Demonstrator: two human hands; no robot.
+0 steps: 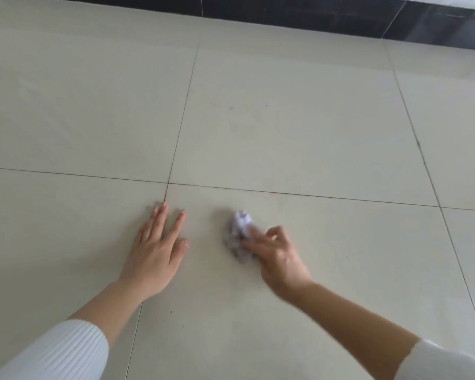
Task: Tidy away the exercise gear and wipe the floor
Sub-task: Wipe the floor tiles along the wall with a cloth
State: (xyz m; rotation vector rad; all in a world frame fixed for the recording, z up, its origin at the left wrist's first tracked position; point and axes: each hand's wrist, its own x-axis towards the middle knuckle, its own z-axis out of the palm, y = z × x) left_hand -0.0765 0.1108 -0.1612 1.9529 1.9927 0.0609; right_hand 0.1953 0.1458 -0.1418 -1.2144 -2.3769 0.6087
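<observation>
Two grips are down on the pale tiled floor (pixel 313 133). The left grip (pixel 155 250) is released: palm flat on the tile, fingers straight and slightly spread, pointing to 12 o'clock, with the tips just short of the crossing of two grout lines (pixel 167 183).

The right grip (pixel 277 256) is grasping a crumpled wad (pixel 239 234), whitish with a lilac tint; whether it is cloth or tissue cannot be told. Thumb and forefinger reach onto the wad while the other fingers are curled back above it. This side is blurred, so the finer hold is unclear.

The wad lies on the floor at about 10 o'clock from the right grip, touching its fingertips and partly under them. From the left grip it sits at 3 o'clock, near but apart, with bare tile between. In the view as a whole it is just below the middle, toward 6 o'clock.

White ribbed sleeves cover both forearms, the left sleeve (pixel 61 352) at 7 o'clock and the right sleeve (pixel 439 363) at 5 o'clock. One dark skirting strip (pixel 340 20) runs along the floor's far edge from 12 to 2 o'clock. One small dark speck (pixel 230 108) marks the tile at 12 o'clock from the wad.
</observation>
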